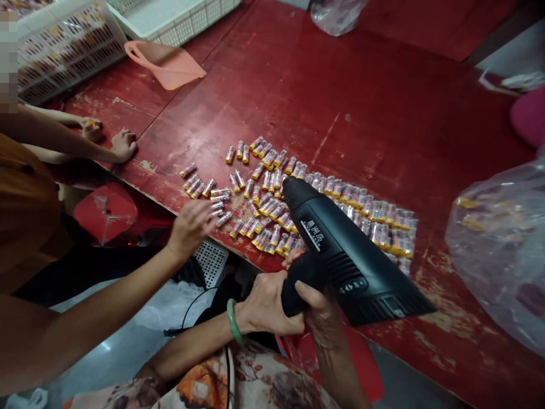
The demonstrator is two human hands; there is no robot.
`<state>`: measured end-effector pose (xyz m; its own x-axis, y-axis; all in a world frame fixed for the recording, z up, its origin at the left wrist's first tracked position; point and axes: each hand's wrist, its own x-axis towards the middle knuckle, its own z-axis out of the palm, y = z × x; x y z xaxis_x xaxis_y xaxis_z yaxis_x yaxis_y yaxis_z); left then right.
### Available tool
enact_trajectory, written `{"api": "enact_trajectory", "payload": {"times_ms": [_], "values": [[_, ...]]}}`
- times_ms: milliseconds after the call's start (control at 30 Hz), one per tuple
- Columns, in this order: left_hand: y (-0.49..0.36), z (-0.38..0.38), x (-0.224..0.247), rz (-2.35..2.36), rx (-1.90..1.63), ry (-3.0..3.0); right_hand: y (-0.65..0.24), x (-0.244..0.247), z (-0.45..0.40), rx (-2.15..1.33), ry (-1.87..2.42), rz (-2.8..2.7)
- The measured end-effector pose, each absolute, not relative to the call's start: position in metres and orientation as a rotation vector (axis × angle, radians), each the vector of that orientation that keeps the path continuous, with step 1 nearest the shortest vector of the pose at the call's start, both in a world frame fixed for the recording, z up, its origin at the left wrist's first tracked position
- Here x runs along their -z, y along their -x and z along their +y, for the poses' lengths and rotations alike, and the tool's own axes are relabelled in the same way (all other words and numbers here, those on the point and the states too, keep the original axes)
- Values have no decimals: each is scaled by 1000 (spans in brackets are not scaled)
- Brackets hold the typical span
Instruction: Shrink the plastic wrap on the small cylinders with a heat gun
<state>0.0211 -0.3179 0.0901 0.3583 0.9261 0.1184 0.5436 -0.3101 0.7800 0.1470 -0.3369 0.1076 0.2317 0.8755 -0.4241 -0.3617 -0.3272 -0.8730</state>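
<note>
Black plastic heat gun (344,255), lower centre of frame, clenched by left hand (264,304) and right hand (317,301); firm two-hand hold good, tip steady above small silver-yellow tubes (268,207) on worn red table (361,113).

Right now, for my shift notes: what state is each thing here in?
Black heat gun: gripped, nozzle tilted over the rows; whether it's running can't be told.
Left hand: closed on the handle.
Right hand: closed on the handle.
Small wrapped tubes: lying in loose rows on the red table.
Co-worker's hand: open, fingers spread near the tubes.
Clear plastic bag: bulging, items inside.
</note>
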Motion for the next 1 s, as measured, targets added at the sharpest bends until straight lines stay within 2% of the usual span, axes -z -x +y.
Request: {"api": "enact_trajectory", "payload": {"times_ms": [233, 467, 567, 667, 800, 1000], "values": [[-38, -332, -81, 1216, -780, -1742, -151, -95, -324, -1465, 1219, -668], [-22, -314, -97, 1148, -495, -1596, -147, -99, -311, -1508, 1308, -597], [-3, -303, -95, 1106, -494, -1564, -151, -100, -301, -1454, 1347, -546], [22, -281, -77, 1262, -521, -1619, -154, -102, -292, -1404, 1354, -549], [47, -234, -37, 1658, -496, -1881, -150, -106, -287, -1500, 1370, -531], [52, -170, 4, 1783, -377, -2131, -146, -99, -290, -1653, 1476, -525]]}}
